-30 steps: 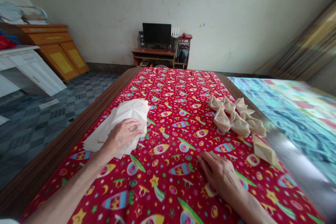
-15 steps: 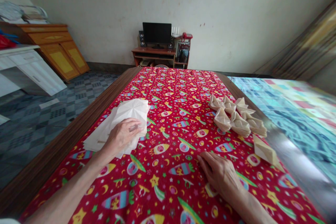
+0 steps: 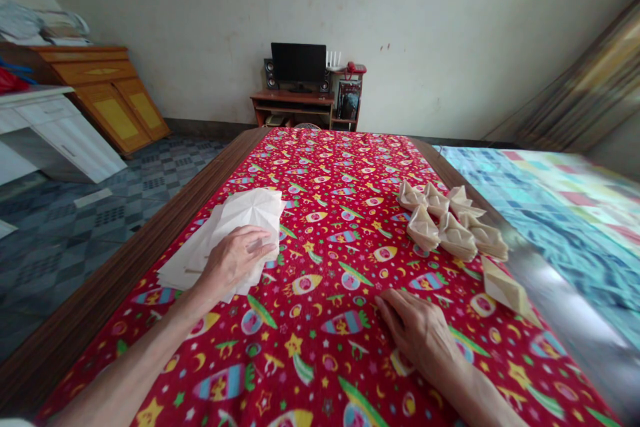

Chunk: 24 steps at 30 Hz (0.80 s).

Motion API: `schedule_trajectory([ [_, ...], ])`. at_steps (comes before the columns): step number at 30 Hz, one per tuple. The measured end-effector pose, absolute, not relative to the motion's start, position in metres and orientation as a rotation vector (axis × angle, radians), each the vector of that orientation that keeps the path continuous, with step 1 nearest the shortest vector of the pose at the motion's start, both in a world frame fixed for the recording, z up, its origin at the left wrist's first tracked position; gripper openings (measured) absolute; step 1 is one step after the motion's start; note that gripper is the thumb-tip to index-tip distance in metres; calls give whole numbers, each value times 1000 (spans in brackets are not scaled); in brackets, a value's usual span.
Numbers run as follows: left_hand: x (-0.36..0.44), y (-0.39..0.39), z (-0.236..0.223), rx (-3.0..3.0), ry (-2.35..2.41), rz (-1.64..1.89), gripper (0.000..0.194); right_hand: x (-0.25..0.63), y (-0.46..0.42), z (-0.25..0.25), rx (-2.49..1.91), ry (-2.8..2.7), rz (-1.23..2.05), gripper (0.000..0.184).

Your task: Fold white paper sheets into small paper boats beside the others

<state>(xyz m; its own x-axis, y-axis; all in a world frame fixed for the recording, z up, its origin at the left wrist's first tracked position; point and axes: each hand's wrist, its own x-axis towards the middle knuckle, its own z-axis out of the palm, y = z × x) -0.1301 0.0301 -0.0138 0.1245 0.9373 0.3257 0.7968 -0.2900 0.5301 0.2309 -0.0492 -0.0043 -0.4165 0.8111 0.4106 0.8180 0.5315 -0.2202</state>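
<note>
My left hand [image 3: 237, 253] rests on a stack of white paper sheets [image 3: 253, 203] on the left of the table. Its fingers are stretched out, with the thumb a little apart, and no sheet is lifted. The top sheet shows creases that meet near its middle. On the red cloth at lower right lies my right hand [image 3: 423, 330], fingers curled in and together, with nothing visible in them. Beyond it stand stacks of folded paper pieces [image 3: 457, 237] in two rows. A single folded paper piece [image 3: 507, 287] lies nearer, to the right of that hand.
A red patterned cloth [image 3: 320, 320] covers the long table, whose brown edge [image 3: 165, 227] shows at left. Alongside on the right is a bed with a blue cover [image 3: 500, 200]. A computer desk with a monitor [image 3: 299, 63] stands at the far wall; cabinets [image 3: 117, 107] are at left.
My left hand's fingers and thumb have shifted slightly over the paper, the thumb stretching out a little. My right hand and the folded pieces stay put.
</note>
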Motion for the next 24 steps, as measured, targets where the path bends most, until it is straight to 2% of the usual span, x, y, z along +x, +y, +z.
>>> schedule_trajectory([
  [17,-112,18,0,2284,1837,916,23,230,-49,-2,-1317,-2299,2,30],
  [24,-106,13,0,2282,1859,913,26,230,-49,-2,-1327,-2298,12,29],
])
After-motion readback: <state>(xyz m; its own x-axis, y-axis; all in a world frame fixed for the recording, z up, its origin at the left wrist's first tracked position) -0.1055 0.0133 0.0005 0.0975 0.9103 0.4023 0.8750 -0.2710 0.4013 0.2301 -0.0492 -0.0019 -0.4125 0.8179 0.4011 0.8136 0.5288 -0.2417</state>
